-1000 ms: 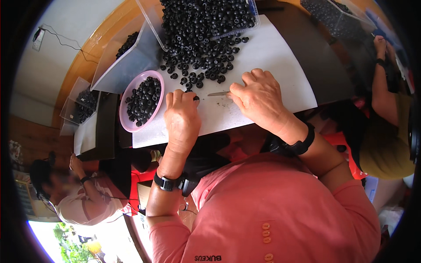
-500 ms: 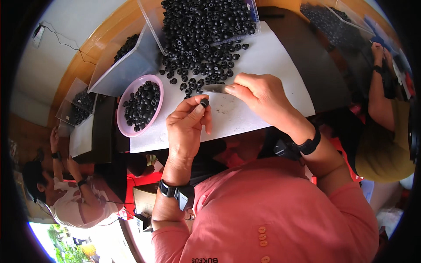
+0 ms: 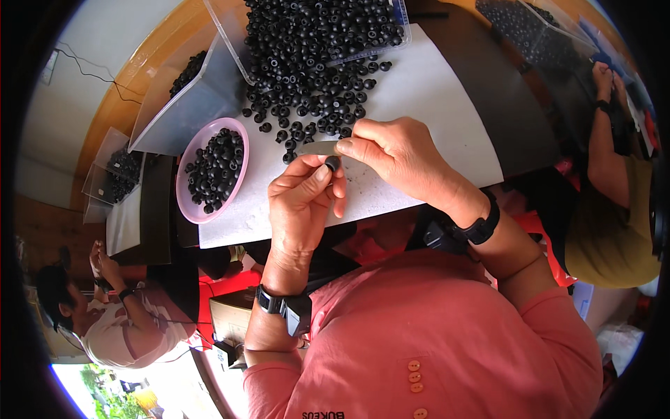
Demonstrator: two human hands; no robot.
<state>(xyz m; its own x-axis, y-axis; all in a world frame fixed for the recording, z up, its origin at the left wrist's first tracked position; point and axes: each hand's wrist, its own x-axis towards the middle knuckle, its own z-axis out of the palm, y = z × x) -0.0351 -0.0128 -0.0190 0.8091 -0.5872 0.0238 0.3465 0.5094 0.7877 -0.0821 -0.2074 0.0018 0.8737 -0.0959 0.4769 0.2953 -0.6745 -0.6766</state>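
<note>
Between the thumb and fingers of my left hand (image 3: 301, 202) is a small round black rubber part (image 3: 333, 163). My right hand (image 3: 399, 155) grips a knife with a short grey blade (image 3: 319, 148); its handle is hidden in the fist. The blade points left and lies just above the left fingertips, close to the black part. Whether it touches the part I cannot tell. Beyond both hands, many like black parts (image 3: 314, 91) spill over the white board (image 3: 433, 91) from a tipped clear plastic bin (image 3: 408, 35).
A pink oval bowl (image 3: 244, 150) of black parts stands left of my hands. Behind it leans another clear bin (image 3: 181, 112) with more parts. Co-workers sit at the left (image 3: 118, 321) and right (image 3: 614, 188), with bins of parts near them. Dark specks lie on the board.
The blade has come down nearer the black part and turned more level. My right hand has shifted slightly left. The left co-worker's hands have come together.
</note>
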